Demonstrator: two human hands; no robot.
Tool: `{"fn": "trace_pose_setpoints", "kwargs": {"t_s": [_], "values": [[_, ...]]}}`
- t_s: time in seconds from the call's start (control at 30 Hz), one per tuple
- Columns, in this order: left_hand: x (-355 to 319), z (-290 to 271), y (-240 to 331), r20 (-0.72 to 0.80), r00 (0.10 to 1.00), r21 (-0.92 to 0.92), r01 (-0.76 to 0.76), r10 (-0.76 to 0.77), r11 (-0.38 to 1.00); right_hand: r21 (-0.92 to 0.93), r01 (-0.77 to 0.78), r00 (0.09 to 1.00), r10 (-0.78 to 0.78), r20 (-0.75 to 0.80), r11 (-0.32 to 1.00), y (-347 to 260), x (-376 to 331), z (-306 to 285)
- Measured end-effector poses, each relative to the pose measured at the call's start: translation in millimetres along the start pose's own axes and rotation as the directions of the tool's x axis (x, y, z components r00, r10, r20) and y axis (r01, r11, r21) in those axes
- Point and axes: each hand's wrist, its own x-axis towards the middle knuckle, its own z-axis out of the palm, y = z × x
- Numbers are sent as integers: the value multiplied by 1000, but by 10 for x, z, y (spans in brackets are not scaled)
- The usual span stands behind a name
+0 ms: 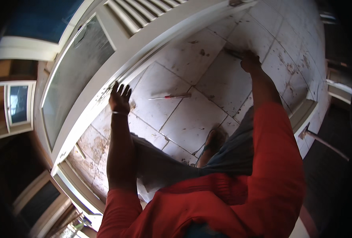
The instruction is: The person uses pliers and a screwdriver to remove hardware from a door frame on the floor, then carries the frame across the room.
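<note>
My left hand has its fingers stretched and apart, at the lower edge of a white door with a glass pane and louvred slats. Whether the palm presses on the door's edge, I cannot tell. Farther off to the right, my right hand is closed low over the tiled floor. A dark, narrow thing sticks out from it to the left; its kind is too dim to make out. Between the two hands a screwdriver with a red and pale clear handle lies on the tiles.
My bare foot rests on the tiles between my bent legs. Dirt and crumbs are scattered over the floor. A pale frame piece and a metal bar are at the right. White-framed windows or cabinets stand at the left.
</note>
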Motion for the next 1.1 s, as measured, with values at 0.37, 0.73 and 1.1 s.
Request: {"fn": "trace_pose_setpoints", "kwargs": {"t_s": [0.37,0.73,1.1], "values": [[95,-90,-9,40,994,53,103,-106,993,929,-143,986,127,105,342,-2151,-537,-1043],[186,-654,242,321,898,242,229,-300,943,814,-488,861,-330,387,-316,-4273,-1872,-1815],[357,-1130,344,479,852,249,99,-211,963,738,-589,773,-498,393,-331,-4825,-2099,-1866]]}}
